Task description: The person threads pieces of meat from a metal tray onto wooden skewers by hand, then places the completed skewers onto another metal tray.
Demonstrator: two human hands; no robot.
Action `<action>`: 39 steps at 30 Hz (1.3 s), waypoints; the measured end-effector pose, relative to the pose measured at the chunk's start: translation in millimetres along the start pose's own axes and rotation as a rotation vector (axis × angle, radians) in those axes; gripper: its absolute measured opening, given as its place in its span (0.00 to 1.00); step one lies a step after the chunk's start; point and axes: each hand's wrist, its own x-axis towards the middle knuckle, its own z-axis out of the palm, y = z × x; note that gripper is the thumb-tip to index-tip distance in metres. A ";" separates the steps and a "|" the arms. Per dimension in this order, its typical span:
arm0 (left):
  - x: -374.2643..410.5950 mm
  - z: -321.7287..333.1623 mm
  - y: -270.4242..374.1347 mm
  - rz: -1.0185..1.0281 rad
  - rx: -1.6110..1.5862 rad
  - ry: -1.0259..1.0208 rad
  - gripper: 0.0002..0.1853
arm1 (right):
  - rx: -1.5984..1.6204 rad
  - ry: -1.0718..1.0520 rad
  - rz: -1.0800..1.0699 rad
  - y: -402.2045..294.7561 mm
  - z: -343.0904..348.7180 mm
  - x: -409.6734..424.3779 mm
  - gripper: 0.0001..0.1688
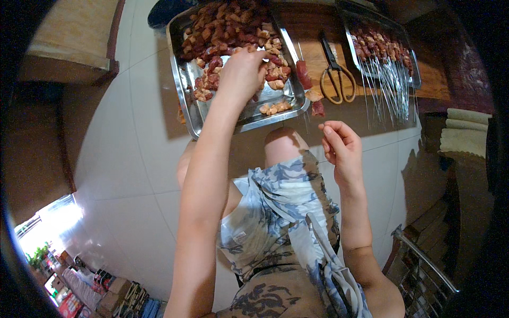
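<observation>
My left hand [243, 71] reaches into a metal tray [298, 95] of raw meat chunks [226, 28]. Its fingertips are down among the pieces, and the hand itself hides whether they hold one. My right hand [342, 149] is off the tray's near right corner, thumb and fingers pinched at the lower end of a thin metal skewer [300, 51]. Threaded along that skewer are dark red meat [304, 75], a paler chunk [314, 95] and another red piece [317, 108]. The skewer's bare tip points away from me, beside the tray's right rim.
Black scissors with tan handles [338, 85] lie on the wooden table [314, 28], right of the tray. Farther right, a second metal tray [415, 75] holds several loaded skewers [387, 87], their bare ends overhanging the near edge. A metal rack [427, 260] stands at lower right.
</observation>
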 end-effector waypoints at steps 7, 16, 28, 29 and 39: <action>2.5 -5.0 -12.3 -0.135 -0.114 -0.136 0.10 | -0.001 0.051 0.003 -4.4 -5.4 -0.8 0.07; -11.3 -45.9 -20.4 -0.547 -1.233 -0.106 0.11 | -0.002 0.023 -0.036 6.4 -3.1 3.0 0.07; -0.5 12.8 33.2 0.039 0.074 -0.063 0.13 | -0.021 0.063 -0.046 -1.5 -0.4 0.1 0.06; -0.9 10.7 30.1 0.001 0.114 -0.110 0.12 | -0.023 0.065 -0.043 -1.9 -2.4 -0.4 0.06; -13.6 -35.6 -11.9 -0.131 -0.002 0.031 0.10 | 0.020 0.056 -0.039 6.8 -6.5 3.4 0.07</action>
